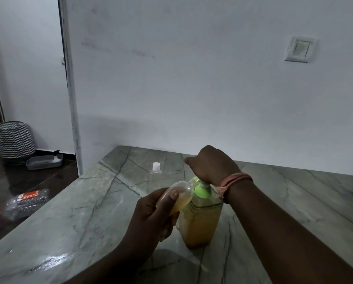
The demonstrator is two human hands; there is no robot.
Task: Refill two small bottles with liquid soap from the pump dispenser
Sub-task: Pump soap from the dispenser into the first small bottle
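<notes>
On the tabletop (294,201) stands the dispenser (200,220); the right hand (210,163) presses its pump, fingers hidden, grip unclear. The left hand (153,214) grips a tilted bottle (178,196) at the spout. Keep mouth under nozzle, press slowly. The capped bottle (156,170) waits behind.

Home: stone counter (93,201), laundry basket (15,140)
</notes>
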